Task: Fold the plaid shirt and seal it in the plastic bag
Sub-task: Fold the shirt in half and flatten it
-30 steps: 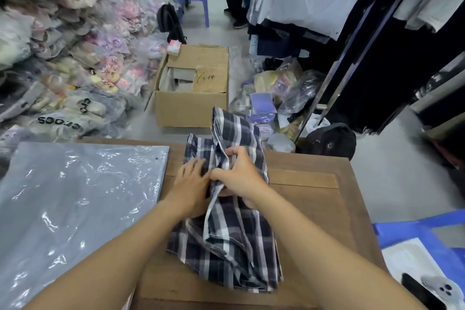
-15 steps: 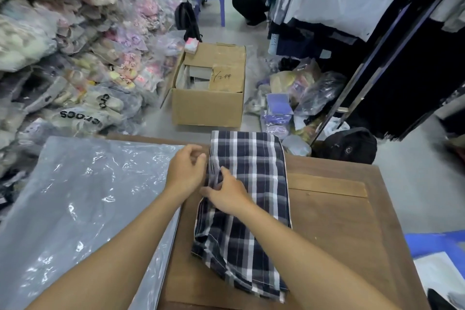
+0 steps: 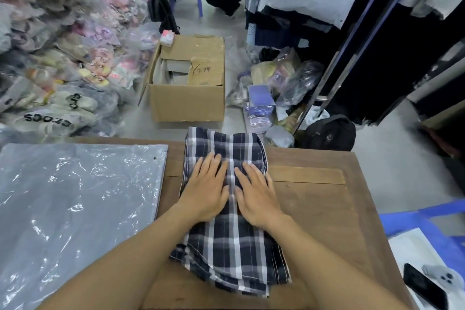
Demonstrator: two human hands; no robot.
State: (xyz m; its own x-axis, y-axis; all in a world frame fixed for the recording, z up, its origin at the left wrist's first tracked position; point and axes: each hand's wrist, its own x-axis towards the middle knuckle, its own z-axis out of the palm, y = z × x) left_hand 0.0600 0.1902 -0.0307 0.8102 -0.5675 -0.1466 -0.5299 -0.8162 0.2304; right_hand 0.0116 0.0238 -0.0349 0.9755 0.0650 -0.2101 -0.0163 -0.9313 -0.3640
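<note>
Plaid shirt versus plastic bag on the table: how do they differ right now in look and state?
The plaid shirt is opaque, dark checked cloth folded into a narrow strip; the plastic bag is glossy, see-through grey film spread out wide. The left hand and right hand press flat on the shirt, while nothing touches the bag. The shirt's far end hangs past the wooden table's far edge; the bag's far edge lies on it. Both lie flat, side by side.
</note>
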